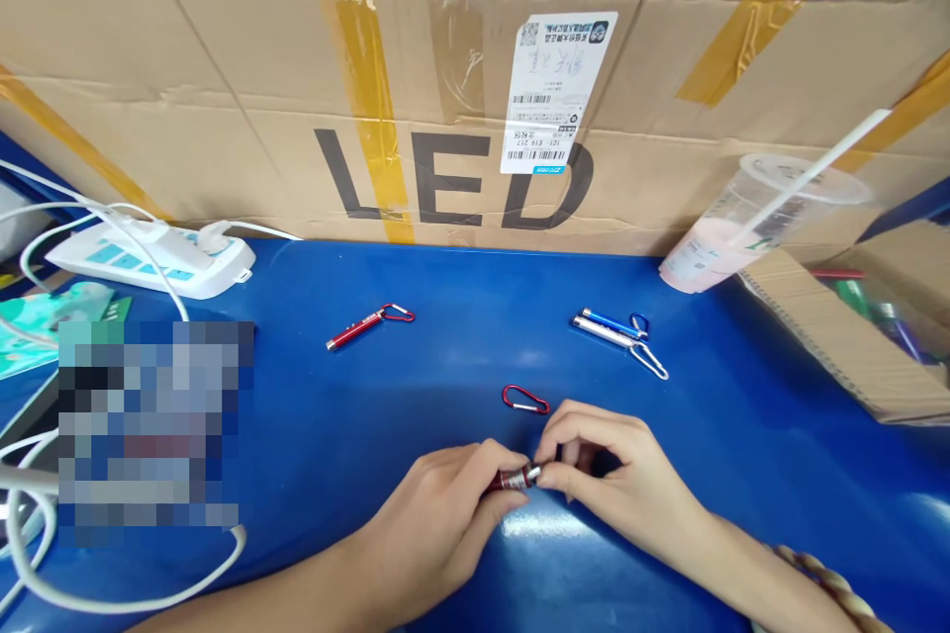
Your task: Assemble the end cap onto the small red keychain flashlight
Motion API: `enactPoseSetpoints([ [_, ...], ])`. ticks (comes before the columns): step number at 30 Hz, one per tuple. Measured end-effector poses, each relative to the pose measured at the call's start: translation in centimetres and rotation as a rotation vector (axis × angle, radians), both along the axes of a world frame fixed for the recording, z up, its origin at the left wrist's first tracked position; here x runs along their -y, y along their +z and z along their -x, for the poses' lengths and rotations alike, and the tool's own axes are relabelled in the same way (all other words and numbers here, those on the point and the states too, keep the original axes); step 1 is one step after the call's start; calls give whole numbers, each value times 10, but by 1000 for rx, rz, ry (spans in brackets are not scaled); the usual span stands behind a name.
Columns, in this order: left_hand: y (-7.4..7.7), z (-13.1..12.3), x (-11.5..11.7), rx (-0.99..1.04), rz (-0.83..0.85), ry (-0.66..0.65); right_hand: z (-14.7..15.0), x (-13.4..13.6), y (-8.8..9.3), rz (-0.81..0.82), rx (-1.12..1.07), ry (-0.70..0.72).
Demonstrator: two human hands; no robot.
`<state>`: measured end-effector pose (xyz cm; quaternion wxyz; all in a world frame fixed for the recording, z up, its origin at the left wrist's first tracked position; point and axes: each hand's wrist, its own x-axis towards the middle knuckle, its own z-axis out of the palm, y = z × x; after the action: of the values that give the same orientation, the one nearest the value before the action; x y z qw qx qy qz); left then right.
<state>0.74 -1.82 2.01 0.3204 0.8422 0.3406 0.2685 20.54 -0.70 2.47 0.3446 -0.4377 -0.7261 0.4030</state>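
My left hand is closed around the dark red body of a small pen light, most of which its fingers hide. At the silver end of that light, the thumb and fingers of my right hand pinch the tip. Just beyond my hands a loose red carabiner lies on the blue table. A red pen light with its own red carabiner lies farther off to the left. To the right, a silver pen light and a blue pen light lie side by side, each with a carabiner clip.
A large cardboard box marked LED walls off the back. At right stand a plastic cup with a straw and an open cardboard box. On the left are a white power strip, white cables and a blurred-out patch.
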Motion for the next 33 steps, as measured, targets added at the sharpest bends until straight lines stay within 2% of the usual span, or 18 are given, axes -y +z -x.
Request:
enactPoseSetpoints([
  [3, 0, 0, -1, -35, -42, 0, -6, -4, 0, -174, 83, 139],
  [6, -2, 0, 0, -49, -80, -1, -8, -5, -1, -258, 157, 240],
  [14, -3, -1, 0, -50, 6, 9, -9, 0, 2, -526, 495, 289],
  [16, -1, -1, -1, -74, -17, -1, -10, 0, 2, -581, 552, 282],
  [19, 0, -2, -1, -97, -78, -44, -10, -1, 2, -580, 554, 268],
  [23, -6, -1, -4, -86, -211, -39, -6, 0, 3, -476, 508, 260],
  [28, -14, 4, -3, -42, -362, -15, 7, 3, 6, -216, 380, 262],
  [30, -16, 5, -2, -40, -417, -24, 10, 4, 8, -10, 298, 281],
  [33, -15, 5, -1, -24, -407, -37, 9, 3, 8, 476, 44, 283],
])
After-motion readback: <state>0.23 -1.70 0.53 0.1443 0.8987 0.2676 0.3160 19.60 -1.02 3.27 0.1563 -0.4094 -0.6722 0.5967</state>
